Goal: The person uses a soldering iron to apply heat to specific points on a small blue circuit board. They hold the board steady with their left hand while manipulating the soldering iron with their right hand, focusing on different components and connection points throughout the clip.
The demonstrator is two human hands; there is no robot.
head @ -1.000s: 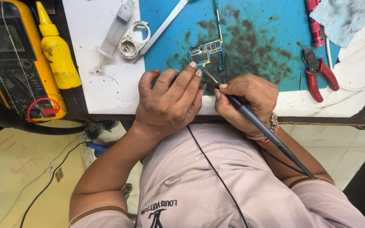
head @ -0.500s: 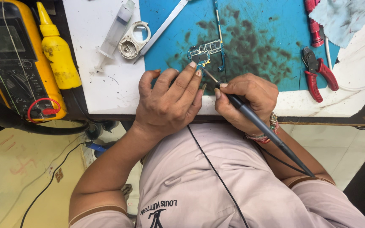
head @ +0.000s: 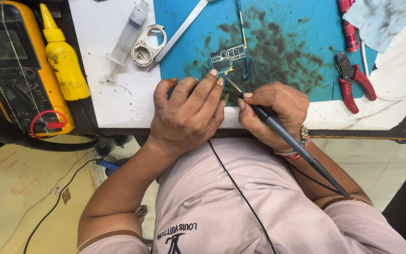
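A small blue circuit board lies on a stained blue work mat. My left hand rests on the table's front edge, its fingertips pressing down on the near side of the board. My right hand grips a dark soldering iron like a pen. Its thin metal tip points up and left and reaches the board's lower edge beside my left fingertips. The iron's handle runs back over my right forearm, and its cord crosses my lap.
A yellow multimeter and a yellow squeeze bottle stand at the left. A syringe, a round metal part and a flat metal strip lie on the white table. Red cutters and a cloth are at right.
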